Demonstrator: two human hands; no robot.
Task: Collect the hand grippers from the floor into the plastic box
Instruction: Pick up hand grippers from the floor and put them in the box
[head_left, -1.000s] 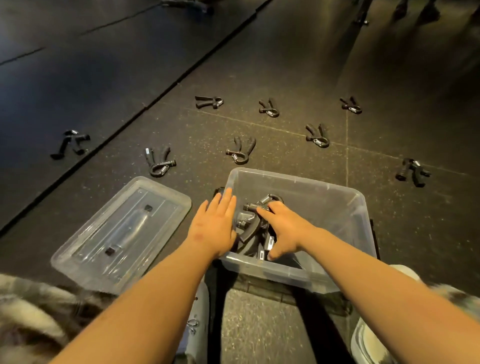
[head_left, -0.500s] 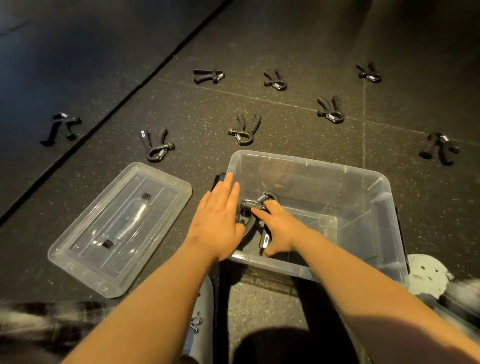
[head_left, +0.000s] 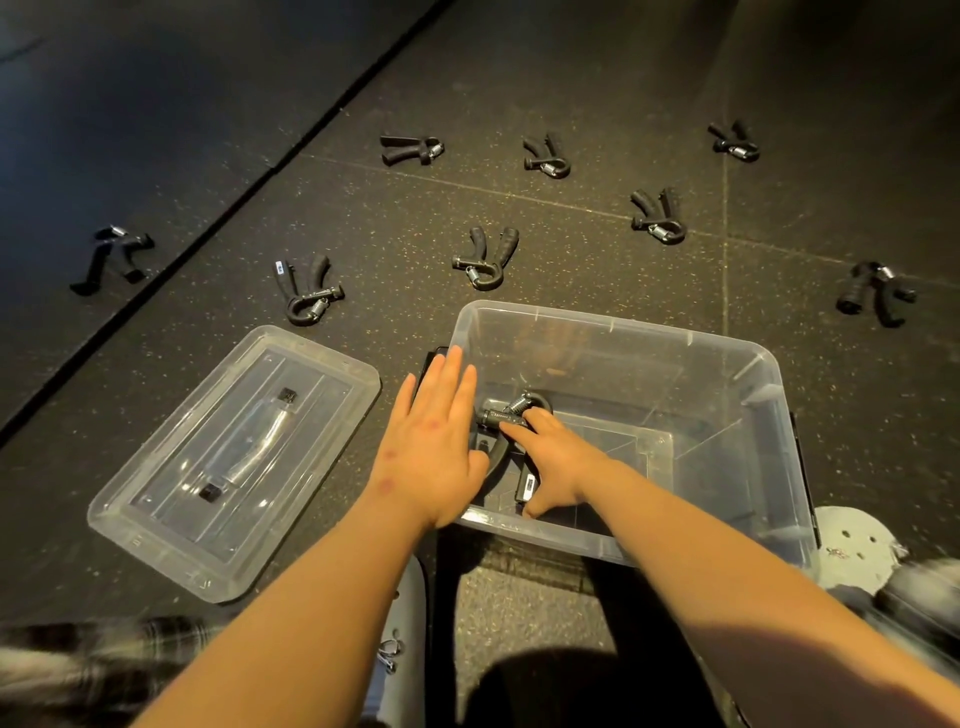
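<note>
nearest, two bare forearms reach forward from the bottom edge. the left hand (head_left: 436, 447) is spread flat, fingers straight and close together, over the near left corner of the clear plastic box (head_left: 727, 349). it holds nothing, and its palm covers the rim there.

the right hand (head_left: 553, 462) is down inside the box, laid over a black hand gripper (head_left: 511, 410) that rests on the box's bottom by that same corner. its fingertips touch the spring end and its thumb spreads toward the near wall. whether it clasps the tool or only rests on it i cannot tell.

a pale perforated shoe (head_left: 852, 540) shows by the box's near right corner. just left of the box, the clear lid (head_left: 234, 457) lies flat on the dark speckled floor (head_left: 405, 218).

past the lid's far edge lies the lid-side gripper (head_left: 309, 291), handles pointing away. the middle gripper (head_left: 485, 257) sits ahead of the box's far wall, near it but apart. the right-side gripper (head_left: 875, 291) lies well off to the right. the mat gripper (head_left: 111, 257) lies far left, across a seam on the darker mat.

farther out is the fifth gripper (head_left: 657, 215). in the farthest row lie the back-left gripper (head_left: 410, 149), the back-middle gripper (head_left: 545, 153) and the back-right gripper (head_left: 732, 140), all apart from one another.
</note>
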